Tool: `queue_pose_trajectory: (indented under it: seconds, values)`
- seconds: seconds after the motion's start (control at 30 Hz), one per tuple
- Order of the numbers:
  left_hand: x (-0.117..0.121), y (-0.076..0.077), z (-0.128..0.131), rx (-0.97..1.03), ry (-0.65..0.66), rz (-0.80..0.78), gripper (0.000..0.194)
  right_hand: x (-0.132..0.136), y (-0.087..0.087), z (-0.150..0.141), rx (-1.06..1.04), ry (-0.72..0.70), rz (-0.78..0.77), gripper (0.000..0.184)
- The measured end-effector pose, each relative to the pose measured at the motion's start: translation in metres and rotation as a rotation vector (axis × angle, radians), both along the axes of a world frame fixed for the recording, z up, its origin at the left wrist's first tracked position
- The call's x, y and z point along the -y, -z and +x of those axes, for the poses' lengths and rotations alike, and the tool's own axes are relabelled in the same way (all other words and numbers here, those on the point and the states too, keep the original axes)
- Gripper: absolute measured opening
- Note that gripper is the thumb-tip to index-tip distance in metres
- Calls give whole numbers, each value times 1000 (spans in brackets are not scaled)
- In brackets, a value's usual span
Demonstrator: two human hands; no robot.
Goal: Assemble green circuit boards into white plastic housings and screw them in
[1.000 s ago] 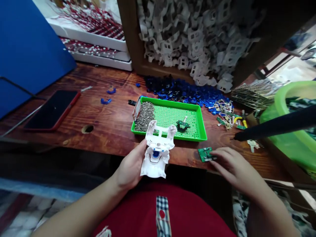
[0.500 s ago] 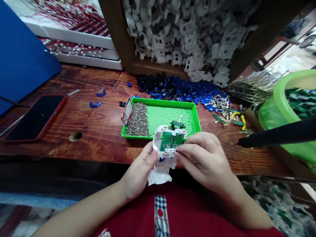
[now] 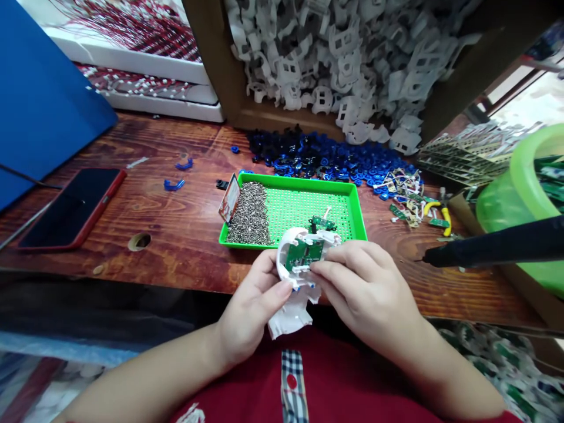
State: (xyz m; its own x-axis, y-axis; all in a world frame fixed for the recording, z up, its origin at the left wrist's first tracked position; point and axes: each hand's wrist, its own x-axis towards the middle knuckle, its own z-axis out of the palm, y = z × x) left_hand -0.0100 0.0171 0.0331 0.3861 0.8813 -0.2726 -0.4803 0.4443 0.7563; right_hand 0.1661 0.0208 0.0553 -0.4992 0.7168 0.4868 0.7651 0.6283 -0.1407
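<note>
My left hand (image 3: 253, 308) is closed round the left side of a white plastic housing (image 3: 288, 314), thumb on its near edge. Inside the housing's upper opening sits a green circuit board (image 3: 305, 252). My right hand (image 3: 368, 288) pinches the board's right side, its fingertips close to the housing wall and partly hiding both. Just behind the housing is a green tray (image 3: 359, 214) with a heap of small metal screws (image 3: 249, 214) at its left. A small circuit board with a white connector (image 3: 323, 222) lies in the tray's right part.
A black screwdriver-like tool (image 3: 489, 244) juts in from the right, before a light green tub (image 3: 502, 194). Blue plastic parts (image 3: 317, 153) lie behind the tray, below a box of white housings (image 3: 343, 70). Yellow-handled pliers (image 3: 446, 217) lie right, a phone (image 3: 73, 208) left.
The circuit board now sits lower and more tilted within the white housing. Both hands keep their hold. The whole view has shifted slightly.
</note>
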Motion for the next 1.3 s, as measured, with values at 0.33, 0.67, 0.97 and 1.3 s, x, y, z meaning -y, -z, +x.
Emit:
queue_pose_trajectory:
  seconds: [0.33, 0.67, 0.97, 1.3]
  values:
    - [-41, -30, 8, -339, -23, 130, 29, -9, -5, -9, -4, 109, 81, 11]
    - [-90, -45, 19, -264, 53, 287, 23, -51, -27, 1, 33, 241, 234, 11]
    - [-101, -35, 16, -336, -17, 360, 22, -71, -23, -6, 67, 113, 225, 15]
    - [-99, -25, 9, -223, 16, 245, 27, -70, -2, -2, -671, 240, -211, 50]
